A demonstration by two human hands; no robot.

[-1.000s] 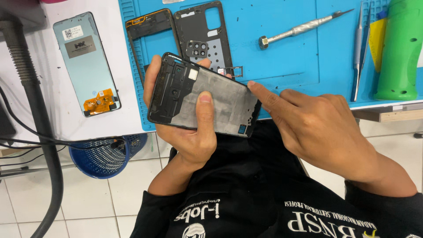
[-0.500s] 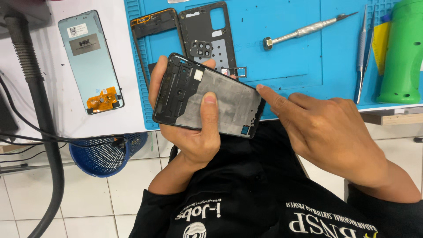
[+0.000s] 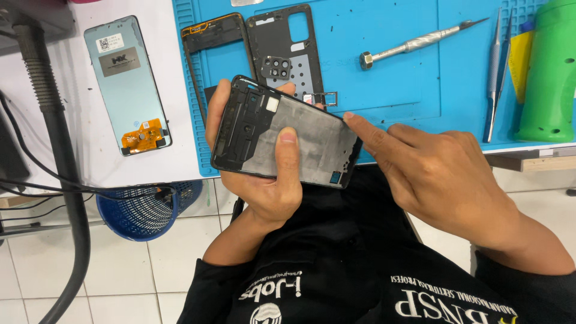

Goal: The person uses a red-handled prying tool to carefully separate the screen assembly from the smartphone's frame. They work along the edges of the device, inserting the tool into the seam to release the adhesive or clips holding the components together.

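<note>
Black phone frame (image 3: 287, 133) held over the near edge of the surface, tilted, inner side up, grey metal plate showing across the middle. Head view only.

Left hand (image 3: 264, 180): grasping the phone frame from below; fingers wrapped round the far long edge, thumb pressed flat on the grey plate near the centre. Frame partly above the blue mat (image 3: 384, 66), partly past the surface edge, above the lap.

Right hand (image 3: 444, 174): holding nothing; index finger stretched out, tip touching the frame's upper right edge, other fingers curled loosely.

On the blue mat, just beyond the frame: black back cover (image 3: 287, 45) lying flat with camera cutouts, and beside it to the left an empty black bezel (image 3: 210, 54) with an orange-tinted top edge. Small metal card tray (image 3: 324, 98) just next to the frame's far edge. Further right on the mat: metal screwdriver (image 3: 414, 43) lying slanted, then tweezers (image 3: 495, 72) lying lengthwise, well apart from both hands. Green bottle (image 3: 549, 72) at the far right.

On the white part of the surface, left of the mat: display panel (image 3: 126, 81) face down, orange flex cable at its near end.

Below the surface edge: blue mesh basket (image 3: 147, 210) on the tiled floor, black cables and a grey hose (image 3: 54, 132) at left.
</note>
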